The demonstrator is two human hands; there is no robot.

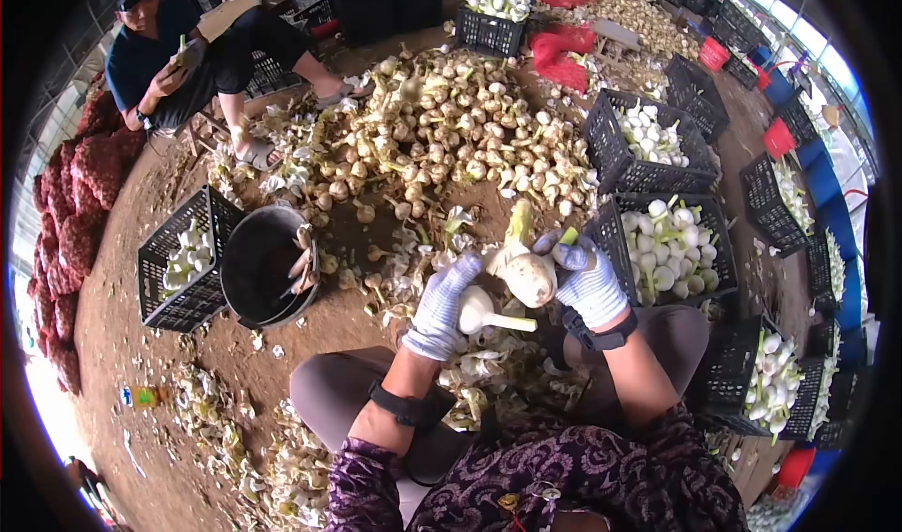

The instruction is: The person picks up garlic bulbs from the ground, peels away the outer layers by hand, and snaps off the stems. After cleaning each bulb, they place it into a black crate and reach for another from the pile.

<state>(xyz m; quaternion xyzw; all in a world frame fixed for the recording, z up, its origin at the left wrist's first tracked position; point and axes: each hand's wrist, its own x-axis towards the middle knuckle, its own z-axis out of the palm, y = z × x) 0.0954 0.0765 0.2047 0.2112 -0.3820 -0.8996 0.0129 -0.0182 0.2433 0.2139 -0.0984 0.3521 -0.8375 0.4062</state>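
Note:
Both my hands wear striped white-and-grey gloves and meet in front of my lap. My left hand (446, 305) is closed around a peeled white garlic bulb (476, 310), its cut stem pointing right. Between my hands is a larger, rough-skinned garlic bulb (531, 280) with its pale green stem (519, 224) upward; my left fingertips reach its side. My right hand (589, 280) is closed on this bulb from the right. A short green piece (568, 235) shows at the right thumb and fingers; I cannot tell what it is. Loose peelings (489, 372) lie below my hands.
A big garlic heap (451, 123) lies ahead. Black crates of trimmed bulbs (672, 246) stand at right. At left are a black bucket (246, 278), a crate (155, 288) and red net sacks (89, 185). A person (155, 62) sits at the upper left.

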